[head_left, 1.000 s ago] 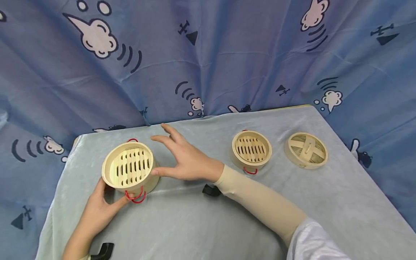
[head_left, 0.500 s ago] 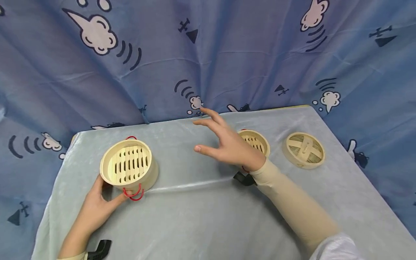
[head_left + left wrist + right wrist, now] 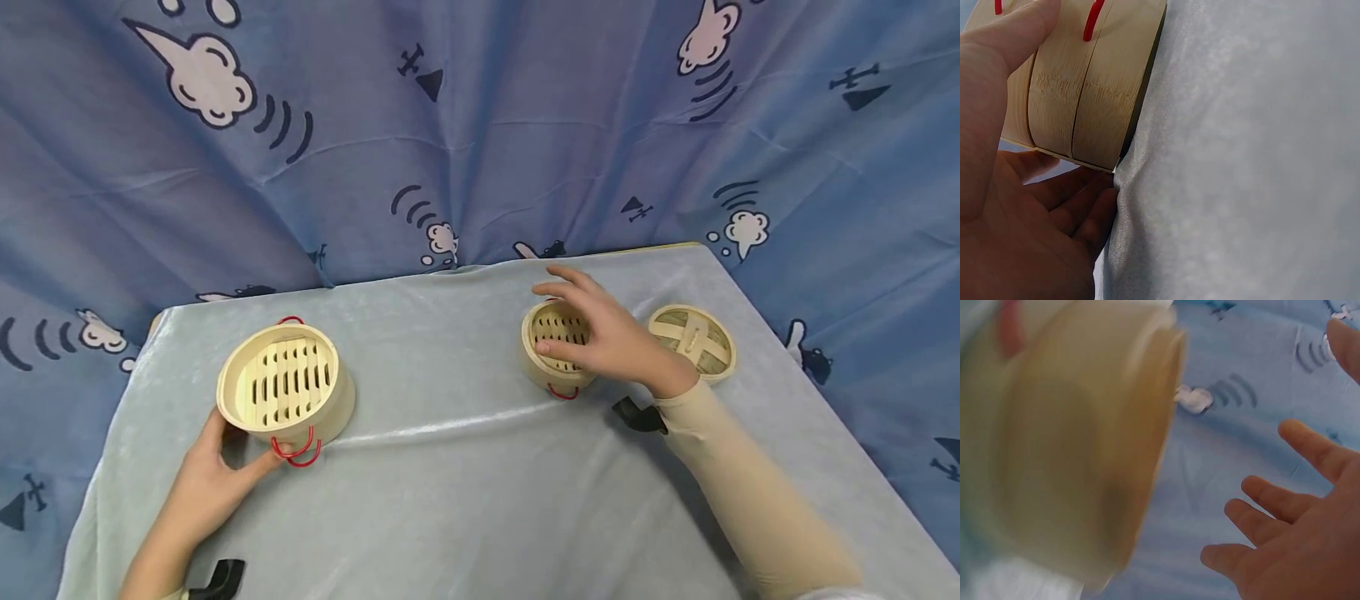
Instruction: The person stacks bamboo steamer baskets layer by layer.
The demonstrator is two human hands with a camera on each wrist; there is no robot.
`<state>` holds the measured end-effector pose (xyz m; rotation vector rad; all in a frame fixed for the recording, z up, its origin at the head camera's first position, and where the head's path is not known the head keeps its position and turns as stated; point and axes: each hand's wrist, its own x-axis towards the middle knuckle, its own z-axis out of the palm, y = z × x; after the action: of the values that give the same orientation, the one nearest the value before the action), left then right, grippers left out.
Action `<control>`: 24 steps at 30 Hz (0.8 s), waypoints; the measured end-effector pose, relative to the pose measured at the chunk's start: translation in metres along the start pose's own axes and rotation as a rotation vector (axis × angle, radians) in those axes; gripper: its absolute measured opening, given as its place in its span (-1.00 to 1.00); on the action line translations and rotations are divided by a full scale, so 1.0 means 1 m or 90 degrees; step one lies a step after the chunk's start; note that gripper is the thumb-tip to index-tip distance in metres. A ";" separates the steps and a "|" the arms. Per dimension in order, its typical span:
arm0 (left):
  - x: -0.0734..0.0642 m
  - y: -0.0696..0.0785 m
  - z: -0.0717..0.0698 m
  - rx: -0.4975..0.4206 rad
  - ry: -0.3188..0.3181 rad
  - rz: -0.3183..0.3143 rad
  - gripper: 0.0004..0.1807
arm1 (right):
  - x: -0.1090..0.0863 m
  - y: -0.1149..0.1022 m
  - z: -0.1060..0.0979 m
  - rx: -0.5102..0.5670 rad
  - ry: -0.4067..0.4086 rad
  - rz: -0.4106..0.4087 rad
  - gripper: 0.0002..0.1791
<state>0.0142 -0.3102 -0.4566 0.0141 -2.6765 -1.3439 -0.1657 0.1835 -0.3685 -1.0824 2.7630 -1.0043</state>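
A two-tier stack of bamboo steamer baskets (image 3: 281,385) with red cord handles stands at the left of the table. My left hand (image 3: 210,487) grips its near left side, thumb against the front by the handles. The left wrist view shows fingers (image 3: 1088,215) curled at the base of the stack. Farther right, another bamboo steamer basket (image 3: 542,368) has a slatted floor and a red handle. My right hand (image 3: 618,342) hovers over its right side, fingers spread. In the right wrist view the basket (image 3: 1072,444) is blurred, with a gap between it and the fingertips.
A round bamboo lid (image 3: 699,333) with crossed strips lies to the right, partly behind the right wrist. Grey cloth (image 3: 435,500) covers the table. A blue patterned curtain (image 3: 480,150) hangs along the back and right sides.
My right hand has moved right, from beside the left stack to over the other steamer basket. My left hand stays on the stack. The head view has shifted slightly.
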 end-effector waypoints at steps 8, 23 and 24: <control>0.002 -0.002 0.001 -0.002 0.006 0.009 0.13 | -0.025 0.038 -0.011 0.009 -0.016 0.065 -0.06; 0.001 -0.001 0.002 0.000 0.004 0.006 0.10 | -0.036 0.055 -0.003 0.063 -0.047 0.091 0.16; 0.001 -0.002 0.002 0.000 0.005 0.007 0.10 | -0.036 0.056 -0.002 0.059 -0.047 0.089 0.16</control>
<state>0.0128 -0.3096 -0.4593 0.0057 -2.6659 -1.3383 -0.1722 0.2377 -0.4067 -0.8826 2.6605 -1.0412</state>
